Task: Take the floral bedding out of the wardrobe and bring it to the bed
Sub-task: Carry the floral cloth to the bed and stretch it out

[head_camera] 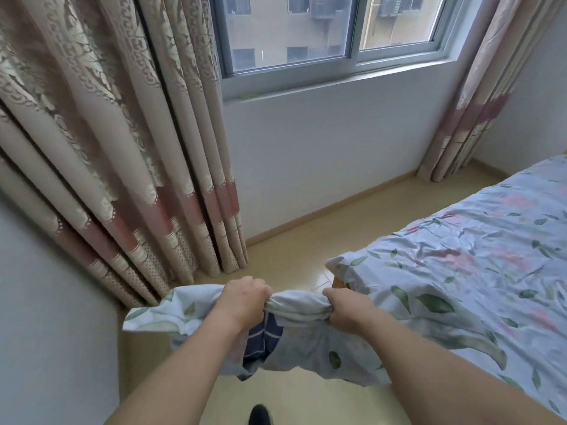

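**Both hands gripping the floral bedding beside the bed**

The left hand [244,302] is closing in a fist around a gathered top edge of the floral bedding [306,342], and the right hand [343,309] is clenching the same bunched edge just beside it. The cloth is hanging between and below the fists, clear of the floor [322,216], with a dark blue checked fabric [260,338] showing inside its folds. A loose corner is trailing out to the left, toward the curtain [107,167].

The wardrobe is not in view; the bedding is already out and is being carried in the air, near the foot corner of the bed [460,271], which is wearing a matching floral sheet.

Judging from this, the carry is nearly finished. To end it well, the person should be keeping both fists tight so the inner blue piece is not slipping out, lifting the hanging bulk over the mattress corner rather than dragging it, and watching that the trailing left corner is not catching underfoot near the dark shoe [260,415].
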